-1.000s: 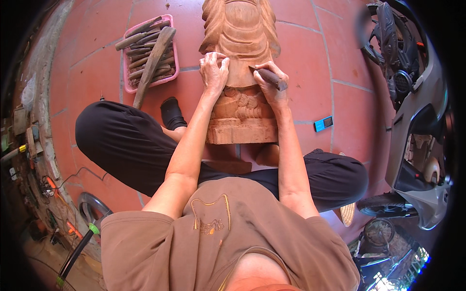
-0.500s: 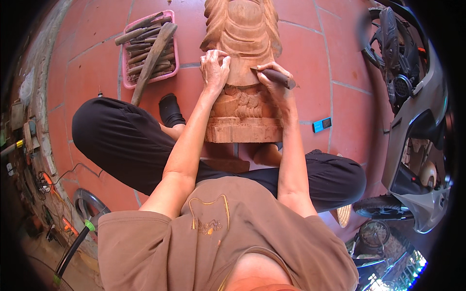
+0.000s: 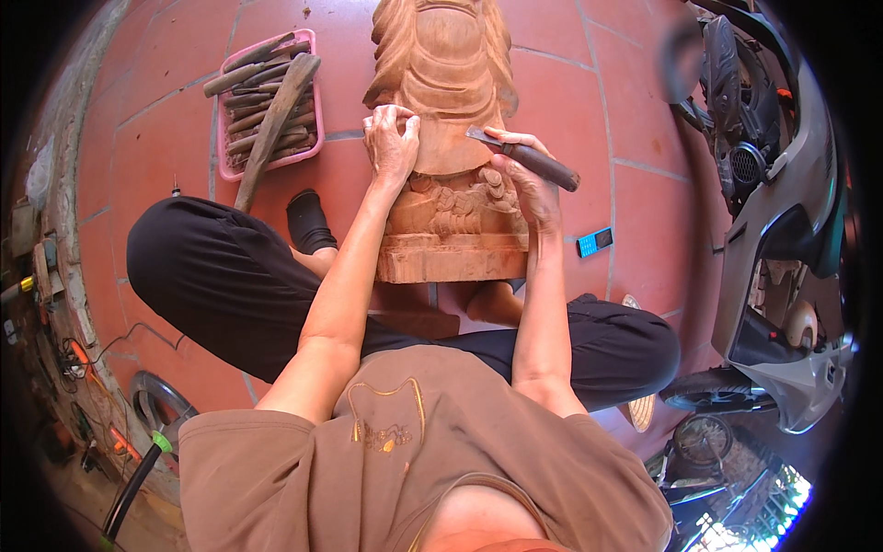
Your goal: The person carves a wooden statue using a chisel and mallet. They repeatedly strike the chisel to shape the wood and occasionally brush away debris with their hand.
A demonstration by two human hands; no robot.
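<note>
Deeply ridged brown wooden carving (image 3: 448, 152)

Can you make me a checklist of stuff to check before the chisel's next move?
1. Chisel held: ok, the right hand has it.
2. Left hand away from the blade: ok, it is at the left edge of the wooden carving.
3. Blade touching the wood: cannot tell.
4. Carving safe from slipping: cannot tell.
5. Blue phone away from the carving: ok, it lies on the floor to the right.
6. Everything inside the pink basket: not ok, a long wooden stick pokes out.
</note>
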